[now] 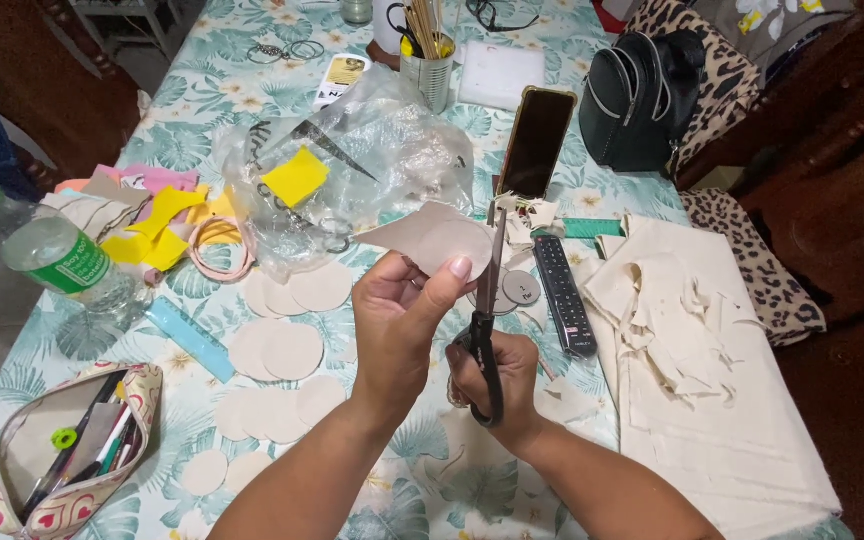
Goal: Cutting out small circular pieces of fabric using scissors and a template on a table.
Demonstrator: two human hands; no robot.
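Observation:
My left hand [397, 325] pinches a cream fabric piece [432, 238] with a rounded edge, held up over the table. My right hand [497, 385] grips black-handled scissors [490, 300], blades pointing up and cutting along the right edge of that piece. Several cut cream fabric circles [287, 350] lie on the leaf-print tablecloth [252, 90] to the left of my hands. A cream fabric sheet [712, 440] with a pile of offcuts [667, 310] lies to the right.
A clear plastic bag [352, 170] with yellow felt, felt scraps [152, 225], a water bottle [57, 255], a blue ruler [192, 340], an open pencil case [77, 445], a remote [562, 295], a propped phone [535, 140], a tin of sticks [427, 55] and a black bag [642, 95] surround the work.

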